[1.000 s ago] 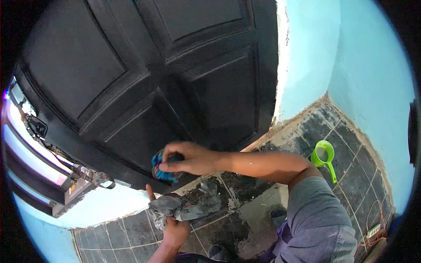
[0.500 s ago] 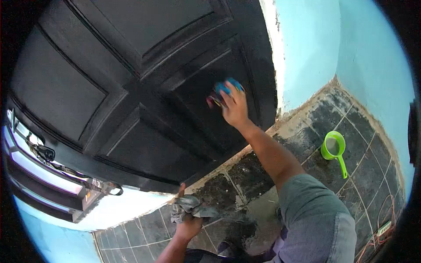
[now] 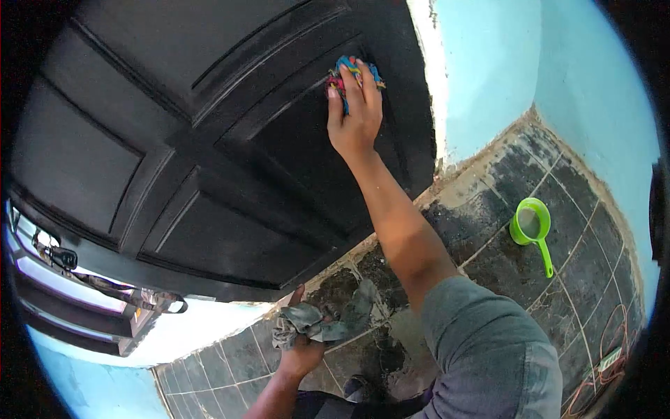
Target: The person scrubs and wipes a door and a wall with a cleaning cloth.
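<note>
My right hand (image 3: pixel 357 115) presses a crumpled multicoloured cloth (image 3: pixel 347 78), blue with pink and yellow, against the upper part of a lower panel of the black door (image 3: pixel 300 160). Its fingers are bent over the cloth. Low in the view, near the door's bottom edge, my left hand (image 3: pixel 301 355) is closed round a bunched grey rag (image 3: pixel 300 321). One end of that rag trails off to the right above the floor. A finger of the left hand points up beside the rag.
A lime green dipper (image 3: pixel 530 222) with greyish liquid stands on the dark tiled floor (image 3: pixel 488 279) to the right. Light blue walls (image 3: pixel 593 91) meet in the corner behind it. An orange cord with a power strip (image 3: pixel 609 359) lies at the lower right. A window (image 3: pixel 70 286) is at the left.
My right hand has moved the multicoloured cloth up the door panel. The left hand stays low with the grey rag, whose loose end has swung upward. The view has shifted slightly.
</note>
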Demonstrator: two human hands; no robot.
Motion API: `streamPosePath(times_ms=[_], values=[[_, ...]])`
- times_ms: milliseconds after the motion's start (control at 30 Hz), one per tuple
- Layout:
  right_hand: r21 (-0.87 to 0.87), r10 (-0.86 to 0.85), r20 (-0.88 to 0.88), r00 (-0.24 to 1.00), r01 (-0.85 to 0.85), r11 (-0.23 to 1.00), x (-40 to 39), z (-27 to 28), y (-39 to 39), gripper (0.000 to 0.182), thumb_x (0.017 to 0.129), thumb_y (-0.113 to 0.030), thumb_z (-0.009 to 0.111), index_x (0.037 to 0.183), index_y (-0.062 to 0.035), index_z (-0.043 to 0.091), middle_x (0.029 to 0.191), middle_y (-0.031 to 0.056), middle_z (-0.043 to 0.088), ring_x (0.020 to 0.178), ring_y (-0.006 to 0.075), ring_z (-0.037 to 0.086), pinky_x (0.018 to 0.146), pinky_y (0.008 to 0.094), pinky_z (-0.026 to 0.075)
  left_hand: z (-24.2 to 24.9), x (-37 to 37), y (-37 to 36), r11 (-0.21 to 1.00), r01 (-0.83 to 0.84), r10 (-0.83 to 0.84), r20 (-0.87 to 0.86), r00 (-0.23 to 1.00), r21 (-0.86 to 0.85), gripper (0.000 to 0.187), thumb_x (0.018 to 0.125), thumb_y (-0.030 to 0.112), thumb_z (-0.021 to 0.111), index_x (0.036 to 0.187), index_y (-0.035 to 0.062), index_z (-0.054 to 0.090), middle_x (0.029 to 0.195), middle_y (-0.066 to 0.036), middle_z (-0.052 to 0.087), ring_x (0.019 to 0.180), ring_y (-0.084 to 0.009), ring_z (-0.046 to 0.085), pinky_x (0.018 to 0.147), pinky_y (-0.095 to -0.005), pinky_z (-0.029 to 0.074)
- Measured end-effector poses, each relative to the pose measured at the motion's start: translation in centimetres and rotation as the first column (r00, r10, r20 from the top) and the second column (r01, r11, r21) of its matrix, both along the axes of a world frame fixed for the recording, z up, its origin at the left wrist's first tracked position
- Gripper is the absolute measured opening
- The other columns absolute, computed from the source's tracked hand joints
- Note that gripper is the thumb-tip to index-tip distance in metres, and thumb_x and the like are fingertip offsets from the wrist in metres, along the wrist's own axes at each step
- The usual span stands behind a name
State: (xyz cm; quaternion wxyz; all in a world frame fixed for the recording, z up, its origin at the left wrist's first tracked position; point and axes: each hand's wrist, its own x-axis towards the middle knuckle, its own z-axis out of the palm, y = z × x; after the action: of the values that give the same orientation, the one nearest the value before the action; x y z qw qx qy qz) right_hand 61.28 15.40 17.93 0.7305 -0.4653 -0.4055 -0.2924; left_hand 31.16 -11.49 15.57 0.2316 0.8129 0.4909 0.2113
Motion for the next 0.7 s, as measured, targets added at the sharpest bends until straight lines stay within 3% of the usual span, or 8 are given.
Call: streamPosePath(times_ms=[267, 333, 400, 467, 533, 567, 633, 700], values=[[-0.396, -0.114, -0.334, 0.936, -0.03, 0.918, -1.3, -24.5, -2.6, 0.038, 0.107, -0.021, 0.052, 0.133, 0.0043, 0.063, 0.126, 0.0257, 0.067, 0.114, 0.0445, 0.064, 0.101, 0.0521, 0.049, -1.3, -1.7, 1.0, 0.992, -0.012, 0.019, -0.055, 0.998, 0.129, 0.065, 0.093, 0.01, 0.072, 0.151, 0.0027, 0.044, 0.109, -0.009, 0.064, 0.105, -0.0259, 0.06, 0.097, -0.0391, 0.047], [-0.248, -0.045, -0.938, 0.345, -0.572, 0.781, -1.6, -29.6, -5.1, 0.034, 0.109, -0.023, 0.05, 0.126, 0.0029, 0.064, 0.122, 0.0201, 0.069, 0.099, 0.0369, 0.066, 0.093, 0.0523, 0.05, -0.2, -1.2, -0.1, 0.999, -0.028, 0.026, 0.038, 0.999, 0.03, 0.064, 0.094, 0.01, 0.072, 0.151, 0.0023, 0.044, 0.116, -0.01, 0.063, 0.109, -0.0258, 0.059, 0.097, -0.0393, 0.047], [-0.089, -0.012, -0.991, 0.132, -0.594, 0.799, -3.1, -32.7, -5.6, 0.028, 0.109, -0.022, 0.052, 0.124, 0.0006, 0.059, 0.117, 0.0171, 0.066, 0.097, 0.0314, 0.064, 0.09, 0.051, 0.049, 0.2, -1.5, -0.8, 1.0, -0.001, 0.003, 0.115, 0.993, -0.015, 0.06, 0.093, 0.009, 0.073, 0.147, 0.0019, 0.047, 0.125, -0.012, 0.06, 0.113, -0.0263, 0.059, 0.097, -0.0402, 0.047], [-0.135, 0.091, -0.835, 0.543, -0.362, 0.922, -9.1, -28.7, -7.2, 0.026, 0.107, -0.023, 0.056, 0.122, -0.0014, 0.053, 0.111, 0.0141, 0.062, 0.097, 0.0277, 0.062, 0.087, 0.0488, 0.048, -2.0, -5.7, -0.5, 0.969, 0.198, -0.176, -0.151, 0.973, 0.147, 0.06, 0.091, 0.01, 0.076, 0.144, 0.0029, 0.049, 0.132, -0.013, 0.055, 0.117, -0.0282, 0.057, 0.098, -0.0409, 0.047], [-0.192, 0.149, -0.53, 0.835, -0.289, 0.938, -13.7, -21.8, -7.9, 0.033, 0.103, -0.024, 0.065, 0.12, -0.0037, 0.045, 0.107, 0.0118, 0.052, 0.096, 0.0248, 0.056, 0.086, 0.0441, 0.047, -0.1, -4.6, -0.8, 0.967, 0.129, -0.138, 0.026, 0.99, 0.221, 0.062, 0.091, 0.011, 0.076, 0.146, 0.008, 0.047, 0.147, -0.016, 0.046, 0.122, -0.0276, 0.055, 0.099, -0.0401, 0.047], [-0.175, 0.29, -0.684, 0.669, -0.537, 0.825, -16.1, -18.6, -8.3, 0.037, 0.097, -0.022, 0.071, 0.116, -0.0012, 0.047, 0.113, 0.0142, 0.05, 0.103, 0.0261, 0.054, 0.094, 0.0456, 0.043, 0.8, -4.0, -0.9, 0.962, 0.095, -0.128, 0.114, 0.985, 0.257, 0.063, 0.091, 0.012, 0.076, 0.147, 0.0105, 0.046, 0.154, -0.018, 0.042, 0.124, -0.0273, 0.054, 0.099, -0.0398, 0.047], [0.047, 0.667, -0.433, 0.607, -0.724, 0.689, -18.6, -9.7, -10.6, 0.035, 0.096, -0.026, 0.073, 0.11, -0.0034, 0.051, 0.102, 0.0127, 0.051, 0.091, 0.0298, 0.058, 0.083, 0.0447, 0.047, 3.2, -3.0, 0.0, 0.887, 0.071, -0.09, 0.022, 0.996, 0.456, 0.061, 0.097, 0.013, 0.071, 0.152, 0.0147, 0.044, 0.16, -0.017, 0.038, 0.117, -0.0228, 0.058, 0.094, -0.0373, 0.05], [-0.099, 0.822, -0.243, 0.514, -0.856, 0.507, -20.5, -4.6, -12.3, 0.028, 0.098, -0.029, 0.072, 0.099, -0.0031, 0.06, 0.093, 0.0153, 0.058, 0.085, 0.0335, 0.063, 0.079, 0.0463, 0.05, 3.2, -4.2, 0.5, 0.909, -0.072, 0.019, 0.132, 0.991, 0.41, 0.058, 0.1, 0.018, 0.069, 0.152, 0.0139, 0.043, 0.158, -0.015, 0.041, 0.118, -0.0228, 0.058, 0.095, -0.0374, 0.05]])
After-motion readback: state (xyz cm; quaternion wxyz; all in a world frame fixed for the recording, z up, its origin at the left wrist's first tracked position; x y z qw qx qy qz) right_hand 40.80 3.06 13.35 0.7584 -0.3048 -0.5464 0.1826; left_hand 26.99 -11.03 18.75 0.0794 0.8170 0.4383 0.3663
